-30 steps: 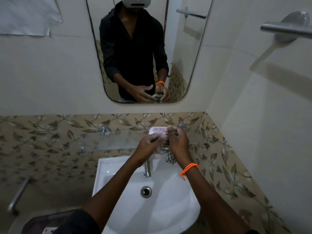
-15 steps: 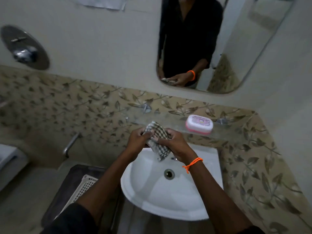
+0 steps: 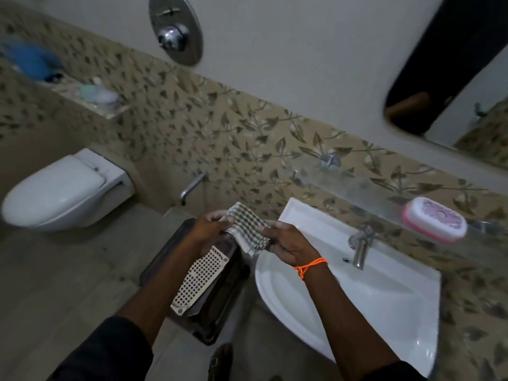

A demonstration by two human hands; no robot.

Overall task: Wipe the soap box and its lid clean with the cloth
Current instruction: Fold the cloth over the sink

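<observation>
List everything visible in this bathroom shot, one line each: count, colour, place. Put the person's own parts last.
soap box: one, pink and white, lid on, on the glass shelf at right
glass shelf: one, clear, on the wall above the basin
basin: one, white, lower right
tap: one, chrome, on the basin
mirror: one, upper right
shower control: one, chrome, top wall
toilet: one, white, lid shut, left
grille: one, cream, below the hands
cloth: one, checked, held between both hands
wrist thread: one, orange, right wrist
left hand: holding the cloth
right hand: holding the cloth
</observation>
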